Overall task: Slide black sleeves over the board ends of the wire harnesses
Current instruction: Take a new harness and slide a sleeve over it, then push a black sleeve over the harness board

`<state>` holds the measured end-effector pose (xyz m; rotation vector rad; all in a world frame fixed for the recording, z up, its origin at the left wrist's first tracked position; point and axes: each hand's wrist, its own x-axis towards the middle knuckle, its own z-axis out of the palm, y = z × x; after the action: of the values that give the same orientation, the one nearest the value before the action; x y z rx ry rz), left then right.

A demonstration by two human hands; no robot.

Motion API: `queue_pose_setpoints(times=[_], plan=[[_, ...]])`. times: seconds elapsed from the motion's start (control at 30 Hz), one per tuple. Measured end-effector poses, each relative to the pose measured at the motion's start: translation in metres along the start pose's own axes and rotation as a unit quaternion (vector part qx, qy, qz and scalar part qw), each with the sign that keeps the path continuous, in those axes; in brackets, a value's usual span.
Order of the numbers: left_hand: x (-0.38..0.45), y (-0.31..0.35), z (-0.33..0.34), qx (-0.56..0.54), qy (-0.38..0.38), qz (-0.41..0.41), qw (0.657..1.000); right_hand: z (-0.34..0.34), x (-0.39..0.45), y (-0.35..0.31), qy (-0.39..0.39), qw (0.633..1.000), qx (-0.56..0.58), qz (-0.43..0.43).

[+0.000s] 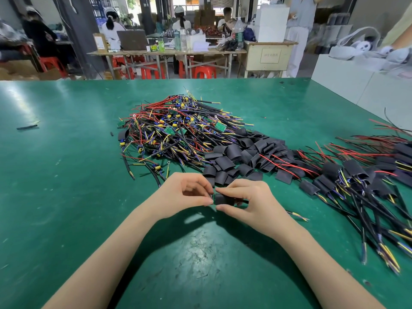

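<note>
My left hand (185,195) pinches the small green board end (213,198) of a wire harness between thumb and fingers. My right hand (247,201) pinches a black sleeve (225,199) that sits partly over that board, just above the green table (66,175). The harness's wires trail out to the right under my right hand. A big pile of bare harnesses (176,130) with green boards lies behind my hands. Loose black sleeves (240,155) are heaped to its right. Sleeved harnesses (356,179) lie in a row at the right.
A short black tube piece (27,127) lies at the far left of the table. White boxes (361,85) stand at the back right corner. Beyond the table's far edge are benches, red stools and seated people.
</note>
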<state>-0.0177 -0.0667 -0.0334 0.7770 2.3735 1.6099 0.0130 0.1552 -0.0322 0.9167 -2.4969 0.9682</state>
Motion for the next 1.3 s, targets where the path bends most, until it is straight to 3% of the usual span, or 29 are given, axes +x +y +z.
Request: queue_pose_setpoints(times=[0.33,0.43,0.5,0.6,0.73,0.83,0.97,1.07,1.17,1.3], plan=[[0.001,-0.001,0.006,-0.006,0.016,0.014,1.0,0.0,0.001,-0.003,0.0,1.0,-0.013,0.006],[0.003,0.002,0.003,0.043,0.086,0.055,0.994,-0.007,0.0,-0.005,0.0,0.995,-0.096,0.015],[0.003,0.003,-0.002,0.087,0.148,0.071,0.983,-0.018,-0.001,-0.005,0.071,0.983,-0.167,0.029],[0.004,0.003,-0.007,0.079,0.203,0.066,0.974,-0.043,-0.004,0.007,0.217,0.943,-0.242,0.073],[0.004,0.004,-0.005,0.068,0.211,0.058,0.973,-0.083,-0.019,0.036,0.332,0.863,-0.322,0.205],[0.004,0.003,-0.002,0.077,0.202,0.053,0.975,-0.098,-0.035,0.059,0.33,0.8,-0.36,0.348],[0.003,0.003,-0.001,0.09,0.2,0.046,0.974,-0.094,-0.044,0.071,0.276,0.773,-0.312,0.48],[0.003,0.002,-0.002,0.1,0.203,0.042,0.973,-0.088,-0.036,0.061,0.312,0.788,-0.316,0.427],[0.003,0.002,-0.003,0.101,0.214,0.036,0.971,-0.074,-0.02,0.048,0.333,0.848,-0.313,0.269],[0.004,0.001,-0.005,0.104,0.233,0.021,0.967,-0.033,-0.003,0.028,0.186,0.947,-0.21,0.158]])
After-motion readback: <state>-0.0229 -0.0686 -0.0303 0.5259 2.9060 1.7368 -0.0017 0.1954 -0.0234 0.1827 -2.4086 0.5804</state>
